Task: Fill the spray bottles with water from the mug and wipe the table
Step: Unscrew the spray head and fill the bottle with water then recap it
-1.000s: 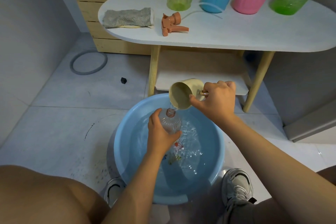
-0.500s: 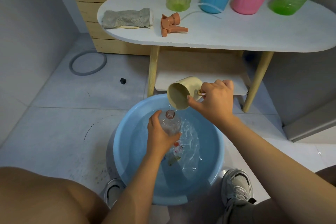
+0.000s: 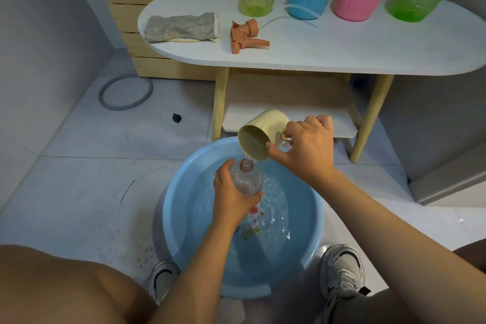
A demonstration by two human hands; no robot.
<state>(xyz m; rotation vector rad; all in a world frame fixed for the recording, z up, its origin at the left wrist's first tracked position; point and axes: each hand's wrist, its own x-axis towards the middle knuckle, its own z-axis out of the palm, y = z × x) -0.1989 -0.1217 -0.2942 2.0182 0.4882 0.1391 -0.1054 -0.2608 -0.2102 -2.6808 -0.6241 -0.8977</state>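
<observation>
Cream mug (image 3: 259,137), clear bottle (image 3: 248,179), blue basin (image 3: 184,208), grey cloth (image 3: 181,27).

Both bare forearms reach forward from the near edge. The left hand (image 3: 232,196) has its grip wrapped round the clear plastic bottle (image 3: 247,179), thumb on the left, holding it upright. Just beyond, to the right, the right hand (image 3: 306,148) pinches the handle of the tipped cream mug (image 3: 261,134), wrist bent.
</observation>
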